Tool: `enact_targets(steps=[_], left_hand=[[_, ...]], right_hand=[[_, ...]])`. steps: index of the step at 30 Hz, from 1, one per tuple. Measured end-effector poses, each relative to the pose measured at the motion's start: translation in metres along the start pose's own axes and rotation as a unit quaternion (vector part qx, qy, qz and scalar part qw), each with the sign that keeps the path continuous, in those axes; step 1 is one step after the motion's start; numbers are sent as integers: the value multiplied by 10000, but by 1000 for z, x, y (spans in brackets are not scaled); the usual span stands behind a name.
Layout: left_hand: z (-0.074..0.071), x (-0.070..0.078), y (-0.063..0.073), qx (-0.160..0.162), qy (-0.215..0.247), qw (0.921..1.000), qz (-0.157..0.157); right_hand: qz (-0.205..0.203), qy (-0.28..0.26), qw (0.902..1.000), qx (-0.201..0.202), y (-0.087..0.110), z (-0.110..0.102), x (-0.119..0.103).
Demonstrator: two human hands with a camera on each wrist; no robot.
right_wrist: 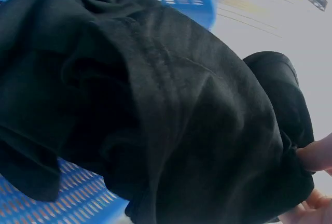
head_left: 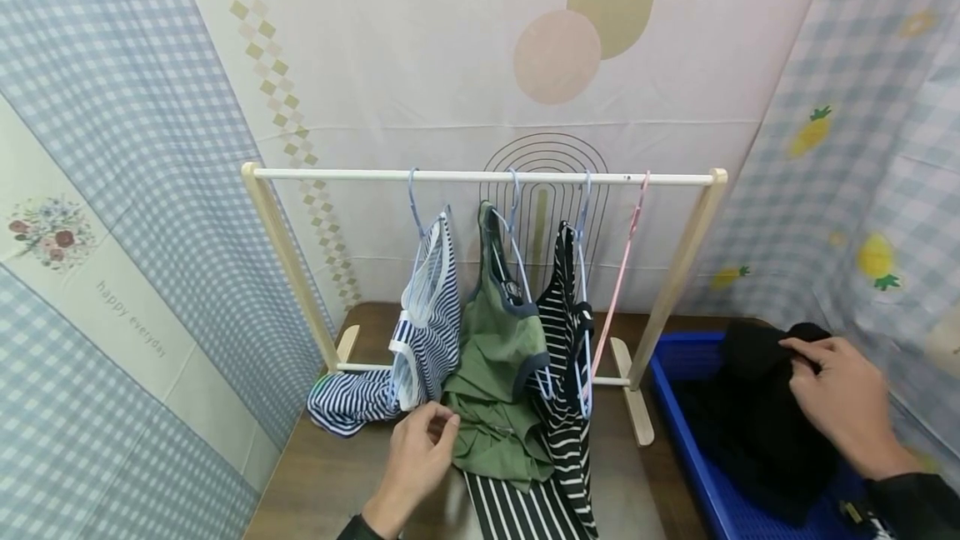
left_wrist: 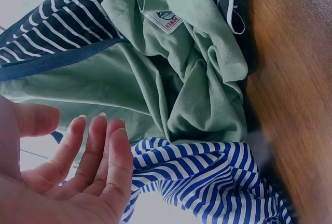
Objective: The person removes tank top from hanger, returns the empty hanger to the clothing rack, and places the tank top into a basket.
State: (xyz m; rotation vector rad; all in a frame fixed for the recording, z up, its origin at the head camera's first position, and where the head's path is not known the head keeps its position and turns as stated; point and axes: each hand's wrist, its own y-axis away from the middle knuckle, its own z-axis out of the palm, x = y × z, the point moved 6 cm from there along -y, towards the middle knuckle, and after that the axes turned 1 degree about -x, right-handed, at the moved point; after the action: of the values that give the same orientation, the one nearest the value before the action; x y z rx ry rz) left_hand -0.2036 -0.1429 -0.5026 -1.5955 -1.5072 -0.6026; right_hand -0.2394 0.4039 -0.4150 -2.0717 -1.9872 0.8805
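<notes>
My right hand (head_left: 843,398) pinches an edge of a black cloth garment (head_left: 757,407), lifted partly above the blue basket (head_left: 678,440). In the right wrist view the garment (right_wrist: 207,115) drapes from my thumb and fingers, its lower folds over the basket. My left hand (head_left: 420,457) has loosely bent fingers with nothing between them, close in front of a green tank top (head_left: 495,348) with dark blue trim. To its left hangs a blue-and-white striped top (head_left: 435,307). Right of the green one is a black-and-white striped garment (head_left: 558,373).
A clothes rack with a white top bar (head_left: 337,175) and wooden legs stands on the brown table (head_left: 300,490). Light blue hangers carry the three hung garments. A bare pink hanger (head_left: 626,265) is at the right of the bar. Patterned cloth walls (head_left: 420,48) enclose the table.
</notes>
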Motion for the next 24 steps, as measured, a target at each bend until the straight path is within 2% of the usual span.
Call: enact_targets(steps=[8,14,19,24], left_hand=[[1,0,0,-3,-4,10000,16],[0,0,0,25,11,10000,32],[1,1,-1,20,22,10000,-25],[1,4,-3,103,-68,9999,-13]], right_hand=[[53,110,9977,-663,6,31,15],[-88,109,9920,-1251,10,55,23],[13,-20,9815,-1913,9,77,29],[213,-94,9662,-2569,11,97,36]])
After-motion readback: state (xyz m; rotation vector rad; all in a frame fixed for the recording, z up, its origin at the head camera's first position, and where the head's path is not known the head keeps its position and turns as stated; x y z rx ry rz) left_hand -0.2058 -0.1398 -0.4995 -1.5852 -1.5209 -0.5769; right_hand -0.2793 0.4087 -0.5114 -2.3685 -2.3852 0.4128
